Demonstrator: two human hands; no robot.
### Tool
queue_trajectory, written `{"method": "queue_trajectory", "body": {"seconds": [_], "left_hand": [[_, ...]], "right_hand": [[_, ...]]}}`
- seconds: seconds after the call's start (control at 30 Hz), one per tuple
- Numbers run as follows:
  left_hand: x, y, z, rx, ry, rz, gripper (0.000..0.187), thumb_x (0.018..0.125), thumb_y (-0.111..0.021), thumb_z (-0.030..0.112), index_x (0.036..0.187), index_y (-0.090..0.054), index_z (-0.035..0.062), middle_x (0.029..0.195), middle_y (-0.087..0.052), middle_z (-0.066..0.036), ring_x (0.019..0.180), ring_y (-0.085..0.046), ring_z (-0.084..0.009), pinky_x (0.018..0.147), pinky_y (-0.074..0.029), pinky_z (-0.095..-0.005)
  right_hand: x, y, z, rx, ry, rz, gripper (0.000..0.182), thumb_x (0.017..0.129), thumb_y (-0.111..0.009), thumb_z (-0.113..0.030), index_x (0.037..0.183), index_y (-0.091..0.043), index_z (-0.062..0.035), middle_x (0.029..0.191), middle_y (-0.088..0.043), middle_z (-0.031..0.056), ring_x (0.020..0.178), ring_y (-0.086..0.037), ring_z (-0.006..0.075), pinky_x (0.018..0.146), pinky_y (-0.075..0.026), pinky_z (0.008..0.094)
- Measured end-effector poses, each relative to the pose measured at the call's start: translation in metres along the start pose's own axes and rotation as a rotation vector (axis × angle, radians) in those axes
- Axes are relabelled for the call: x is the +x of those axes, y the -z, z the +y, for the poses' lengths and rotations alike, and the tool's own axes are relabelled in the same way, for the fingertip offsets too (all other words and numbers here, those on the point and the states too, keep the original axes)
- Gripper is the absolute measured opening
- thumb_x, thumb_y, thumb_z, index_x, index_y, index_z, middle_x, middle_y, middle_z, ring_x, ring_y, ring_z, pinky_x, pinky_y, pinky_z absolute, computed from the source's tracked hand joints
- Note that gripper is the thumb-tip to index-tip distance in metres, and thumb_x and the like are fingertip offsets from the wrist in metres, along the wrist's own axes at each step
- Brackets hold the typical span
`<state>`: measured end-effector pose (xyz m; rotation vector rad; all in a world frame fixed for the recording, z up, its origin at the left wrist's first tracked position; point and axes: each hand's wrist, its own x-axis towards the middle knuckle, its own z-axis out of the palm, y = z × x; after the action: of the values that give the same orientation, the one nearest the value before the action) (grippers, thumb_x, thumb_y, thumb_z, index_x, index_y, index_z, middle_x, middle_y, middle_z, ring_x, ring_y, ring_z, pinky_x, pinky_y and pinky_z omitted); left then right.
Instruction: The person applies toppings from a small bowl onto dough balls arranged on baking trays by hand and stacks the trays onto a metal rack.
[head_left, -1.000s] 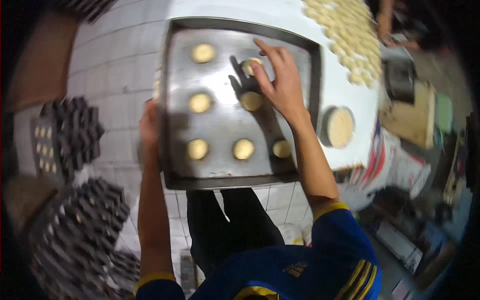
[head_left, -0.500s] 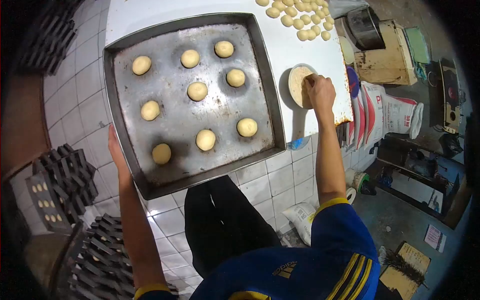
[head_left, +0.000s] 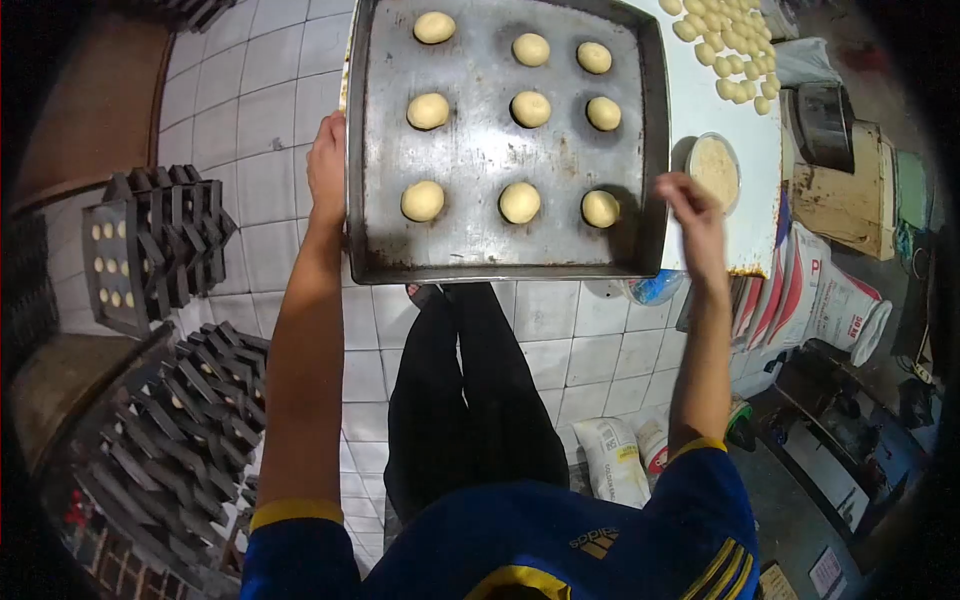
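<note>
A large metal baking tray (head_left: 475,250) carries rows of round, pale dough balls (head_left: 519,202) set well apart. My left hand (head_left: 327,165) is closed on the tray's left side, its fingers partly hidden by the rim. Close to the right rim, my right hand (head_left: 695,215) is slightly blurred, with fingers extended toward the tray and apart. Just beyond it stands a white bowl (head_left: 736,165) of pale, crumbly stuff. The tray rests over the white table (head_left: 755,235), its near edge jutting out above my legs.
More small dough balls (head_left: 735,45) cluster at the table's far right. Dark stacked trays (head_left: 180,245) stand at the left, some holding dough. Printed sacks (head_left: 810,300) lie right of the table, near a wooden box (head_left: 850,205). White tiles (head_left: 570,340) cover the floor.
My right hand has left the bowl and come to the tray's right rim. The tray now sits straighter, and my left hand is higher along its side. The whole view has shifted.
</note>
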<state>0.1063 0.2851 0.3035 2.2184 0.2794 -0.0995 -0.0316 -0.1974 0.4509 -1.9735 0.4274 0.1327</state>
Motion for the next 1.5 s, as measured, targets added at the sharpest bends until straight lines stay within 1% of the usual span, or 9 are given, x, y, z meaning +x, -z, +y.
{"method": "queue_trajectory", "body": {"seconds": [0.2, 0.3, 0.5, 0.67, 0.8, 0.93, 1.17, 1.33, 1.5], "left_hand": [[-0.002, -0.004, -0.004, 0.029, 0.050, -0.025, 0.058, 0.117, -0.035, 0.046, 0.139, -0.065, 0.0009, 0.109, -0.077, -0.025, 0.102, -0.075, -0.0366, 0.096, -0.055, -0.0475], [-0.006, -0.008, 0.000, 0.008, 0.024, 0.076, 0.062, 0.113, -0.034, 0.057, 0.128, -0.070, 0.0090, 0.112, -0.076, -0.028, 0.111, -0.069, -0.0524, 0.096, -0.051, -0.0593], [0.003, -0.006, -0.010, 0.067, 0.132, -0.014, 0.055, 0.116, -0.038, 0.046, 0.137, -0.066, 0.0026, 0.114, -0.076, -0.021, 0.107, -0.073, -0.0329, 0.098, -0.053, -0.0459], [0.012, -0.015, -0.037, -0.078, 0.062, 0.003, 0.061, 0.114, -0.036, 0.056, 0.138, -0.068, 0.0101, 0.123, -0.075, -0.026, 0.117, -0.069, -0.0497, 0.101, -0.051, -0.0550], [0.007, -0.015, -0.034, -0.001, -0.040, 0.056, 0.060, 0.115, -0.037, 0.054, 0.146, -0.065, 0.0105, 0.131, -0.073, -0.026, 0.123, -0.068, -0.0487, 0.104, -0.052, -0.0523], [0.014, -0.015, -0.041, 0.030, -0.033, 0.027, 0.058, 0.115, -0.039, 0.051, 0.150, -0.062, 0.0108, 0.133, -0.073, -0.026, 0.126, -0.067, -0.0490, 0.105, -0.052, -0.0513], [0.009, -0.014, -0.034, 0.035, -0.029, 0.019, 0.059, 0.115, -0.039, 0.053, 0.148, -0.063, 0.0098, 0.126, -0.074, -0.028, 0.120, -0.069, -0.0499, 0.100, -0.052, -0.0523], [0.023, -0.022, -0.066, -0.305, 0.045, -0.012, 0.057, 0.115, -0.040, 0.052, 0.145, -0.066, 0.0116, 0.129, -0.074, -0.025, 0.123, -0.068, -0.0468, 0.104, -0.051, -0.0499], [0.005, -0.016, -0.025, -0.016, 0.028, 0.106, 0.056, 0.114, -0.037, 0.055, 0.136, -0.069, 0.0148, 0.125, -0.075, -0.023, 0.120, -0.068, -0.0497, 0.102, -0.051, -0.0558]], "right_hand": [[-0.014, -0.124, -0.018, -0.352, 0.525, -0.112, 0.016, 0.094, -0.082, -0.015, 0.104, -0.080, -0.0030, 0.105, -0.077, 0.0096, 0.091, -0.066, 0.0315, 0.082, -0.054, 0.0405], [-0.003, -0.145, -0.004, -0.524, 0.686, -0.099, 0.017, 0.091, -0.082, -0.013, 0.106, -0.078, -0.0051, 0.102, -0.075, 0.0082, 0.091, -0.064, 0.0323, 0.084, -0.054, 0.0420], [-0.017, -0.134, -0.008, -0.842, 0.816, -0.235, 0.025, 0.098, -0.076, -0.023, 0.119, -0.077, -0.0093, 0.115, -0.067, 0.0071, 0.101, -0.061, 0.0315, 0.088, -0.053, 0.0446], [-0.011, -0.081, -0.014, -0.552, 0.663, -0.219, 0.041, 0.101, -0.075, -0.028, 0.135, -0.073, -0.0069, 0.121, -0.066, 0.0153, 0.112, -0.061, 0.0346, 0.099, -0.052, 0.0440], [0.048, 0.037, 0.028, -0.712, 0.551, 0.494, 0.029, 0.097, -0.077, -0.024, 0.118, -0.079, -0.0039, 0.115, -0.076, 0.0193, 0.106, -0.070, 0.0411, 0.096, -0.055, 0.0465], [0.079, 0.102, 0.062, -0.899, 0.087, 0.467, 0.025, 0.097, -0.076, -0.029, 0.112, -0.085, -0.0113, 0.104, -0.080, 0.0206, 0.099, -0.076, 0.0404, 0.089, -0.059, 0.0503], [0.082, 0.093, 0.069, -1.092, 0.071, 0.408, 0.026, 0.097, -0.076, -0.031, 0.112, -0.086, -0.0115, 0.101, -0.080, 0.0213, 0.095, -0.077, 0.0405, 0.089, -0.060, 0.0475], [0.093, 0.128, 0.105, -0.141, 0.051, 0.412, 0.042, 0.100, -0.080, -0.035, 0.121, -0.081, 0.0019, 0.109, -0.082, 0.0092, 0.097, -0.071, 0.0152, 0.090, -0.053, 0.0308], [0.057, 0.024, 0.010, 0.090, -0.111, 0.158, 0.046, 0.101, -0.079, -0.034, 0.131, -0.077, 0.0013, 0.117, -0.078, 0.0061, 0.110, -0.067, 0.0158, 0.096, -0.048, 0.0293]]}}
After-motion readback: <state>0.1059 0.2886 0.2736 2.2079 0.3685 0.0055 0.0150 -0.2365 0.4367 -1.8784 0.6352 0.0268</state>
